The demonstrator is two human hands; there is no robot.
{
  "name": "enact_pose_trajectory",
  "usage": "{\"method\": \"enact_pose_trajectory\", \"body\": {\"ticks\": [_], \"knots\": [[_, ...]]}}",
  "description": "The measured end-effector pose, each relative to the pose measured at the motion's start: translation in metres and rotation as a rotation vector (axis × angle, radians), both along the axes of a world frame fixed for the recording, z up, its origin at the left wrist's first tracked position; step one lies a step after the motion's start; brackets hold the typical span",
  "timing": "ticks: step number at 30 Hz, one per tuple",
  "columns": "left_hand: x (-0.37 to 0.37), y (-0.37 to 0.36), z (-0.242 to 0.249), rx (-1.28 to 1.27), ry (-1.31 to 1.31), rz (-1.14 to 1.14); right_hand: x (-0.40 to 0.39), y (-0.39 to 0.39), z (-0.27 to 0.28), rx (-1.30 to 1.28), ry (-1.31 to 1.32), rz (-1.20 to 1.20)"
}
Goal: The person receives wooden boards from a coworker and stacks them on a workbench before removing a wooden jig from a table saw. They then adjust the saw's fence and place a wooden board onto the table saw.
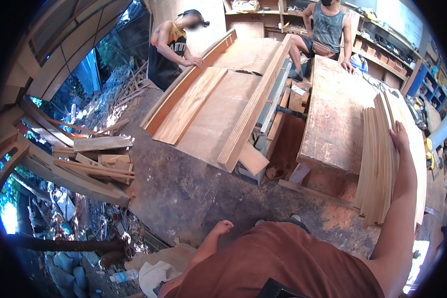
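My right hand [398, 136] reaches far forward over the workbench at the right. Its fingers are around a thin wooden strip [388, 108] at the right side of a bundle of long strips [375, 164]. The bundle lies lengthwise on the bench, its near ends hanging close to my right arm. Low beside my body, my left hand [224, 227] is loosely closed, with nothing visible in it and bare floor beneath.
A table saw with a long wooden fence [256, 107] and a flat board [191, 105] stands ahead. One person [176, 47] touches its left side; another person [328, 30] leans on the worn workbench [333, 114]. Scrap wood [102, 159] lies left, shelves [382, 62] behind.
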State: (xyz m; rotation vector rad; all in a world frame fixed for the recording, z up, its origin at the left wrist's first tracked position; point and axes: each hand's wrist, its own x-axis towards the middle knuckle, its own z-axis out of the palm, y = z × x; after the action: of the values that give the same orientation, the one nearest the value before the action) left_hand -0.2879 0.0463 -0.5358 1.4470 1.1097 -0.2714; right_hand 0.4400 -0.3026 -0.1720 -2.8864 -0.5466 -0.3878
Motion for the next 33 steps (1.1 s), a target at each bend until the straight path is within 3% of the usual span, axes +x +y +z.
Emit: {"method": "enact_pose_trajectory", "body": {"ticks": [7,9,11,13,17,19,21,25,28,30,33], "knots": [[0.018,0.001,0.023,0.03,-0.09,0.004,-0.008,0.004,0.008,-0.068,0.064,-0.056],[0.044,0.005,0.045,0.157,-0.265,-0.083,-0.007,0.004,0.008,-0.078,0.057,-0.058],[0.088,0.005,0.117,0.132,-0.31,-0.152,-0.004,0.003,0.006,-0.072,0.057,-0.052],[0.129,-0.005,0.213,0.091,-0.638,-0.197,-0.004,0.003,0.005,-0.07,0.054,-0.048],[0.169,-0.027,0.389,-0.03,-1.362,-0.609,0.0,0.001,0.003,-0.048,0.055,-0.038],[0.179,-0.045,0.453,-0.257,-1.678,-0.819,0.006,-0.002,-0.001,-0.046,0.045,-0.019],[0.183,-0.067,0.493,-0.348,-1.918,-0.872,0.01,-0.004,-0.002,-0.029,0.056,-0.011],[0.184,-0.083,0.507,-0.472,-2.095,-0.818,0.006,0.0,0.0,-0.019,0.053,-0.022],[0.18,-0.072,0.496,-0.355,-2.079,-0.886,0.013,-0.005,-0.007,-0.019,0.012,-0.003],[0.179,-0.068,0.494,-0.302,-2.099,-0.709,0.018,-0.007,-0.009,0.005,0.027,0.02],[0.169,-0.056,0.504,-0.158,-2.05,-0.661,0.022,-0.009,-0.011,0.032,0.037,0.03]]}}
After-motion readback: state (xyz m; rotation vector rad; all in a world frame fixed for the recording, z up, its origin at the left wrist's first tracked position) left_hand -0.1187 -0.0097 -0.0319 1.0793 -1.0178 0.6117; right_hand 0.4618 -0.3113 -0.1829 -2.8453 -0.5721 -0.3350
